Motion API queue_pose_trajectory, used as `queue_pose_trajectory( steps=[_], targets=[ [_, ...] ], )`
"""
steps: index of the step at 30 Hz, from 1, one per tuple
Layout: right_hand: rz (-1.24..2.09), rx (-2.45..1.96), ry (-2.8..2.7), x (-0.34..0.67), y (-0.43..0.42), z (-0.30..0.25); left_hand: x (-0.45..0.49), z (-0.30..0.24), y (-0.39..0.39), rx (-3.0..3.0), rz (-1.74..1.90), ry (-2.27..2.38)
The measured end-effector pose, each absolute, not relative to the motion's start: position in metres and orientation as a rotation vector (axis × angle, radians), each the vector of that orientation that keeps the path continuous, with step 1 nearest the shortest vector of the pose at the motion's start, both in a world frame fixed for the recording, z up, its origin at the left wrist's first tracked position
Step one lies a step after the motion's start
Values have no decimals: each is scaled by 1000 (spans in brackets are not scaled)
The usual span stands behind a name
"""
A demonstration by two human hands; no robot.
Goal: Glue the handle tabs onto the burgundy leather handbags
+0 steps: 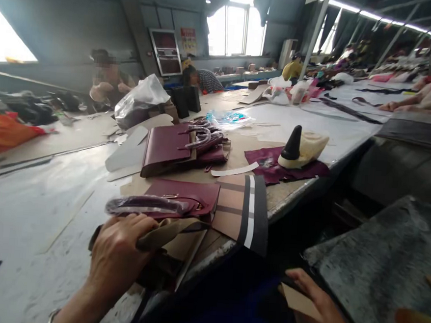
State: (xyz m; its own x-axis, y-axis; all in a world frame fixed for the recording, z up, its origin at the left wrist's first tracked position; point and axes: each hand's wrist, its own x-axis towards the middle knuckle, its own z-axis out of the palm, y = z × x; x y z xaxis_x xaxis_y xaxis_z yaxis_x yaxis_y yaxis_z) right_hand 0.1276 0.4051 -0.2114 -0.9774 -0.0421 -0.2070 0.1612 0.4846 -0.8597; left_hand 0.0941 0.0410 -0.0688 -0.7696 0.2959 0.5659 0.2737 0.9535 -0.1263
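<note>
My left hand (115, 258) is closed on a tan paper-wrapped piece at the near edge of the long worktable (36, 193), next to a maroon bag panel (183, 196) with a plastic-wrapped handle (146, 206). A checked fabric piece (241, 212) hangs over the table edge beside it. My right hand (319, 306) is low at the right, below the table, fingers pinching a tan card piece (299, 301) against a dark grey pad (381, 261).
A maroon handbag (172, 148) with wrapped handles lies farther back. A black cone on a cream pad (299, 147) rests on maroon leather scrap (274, 168). White card strips, a plastic bag (140, 102) and other seated people are along the table.
</note>
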Motion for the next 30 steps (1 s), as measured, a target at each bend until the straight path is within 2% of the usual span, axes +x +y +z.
queue_pose_trajectory(
  steps=[4, 9, 14, 16, 25, 30],
  targets=[
    [-1597, -118, 2380, 92, 361, -156, 99, -73, 33, -417, 65, -2471],
    [-1486, -437, 2712, 59, 341, -149, 98, -79, 22, -392, -11, -2488],
    [-668, -450, 3186, 30, 314, -147, 95, -90, 5, -328, -151, -2517],
    [-543, -515, 3157, 27, 304, -148, 94, -94, 0, -281, -207, -2560],
    [-590, -698, 3155, 19, 317, -174, 94, -98, -4, -316, -88, -2560],
    [-752, -874, 3062, -16, 313, -168, 100, -97, -12, -283, -64, -2582]
  ],
)
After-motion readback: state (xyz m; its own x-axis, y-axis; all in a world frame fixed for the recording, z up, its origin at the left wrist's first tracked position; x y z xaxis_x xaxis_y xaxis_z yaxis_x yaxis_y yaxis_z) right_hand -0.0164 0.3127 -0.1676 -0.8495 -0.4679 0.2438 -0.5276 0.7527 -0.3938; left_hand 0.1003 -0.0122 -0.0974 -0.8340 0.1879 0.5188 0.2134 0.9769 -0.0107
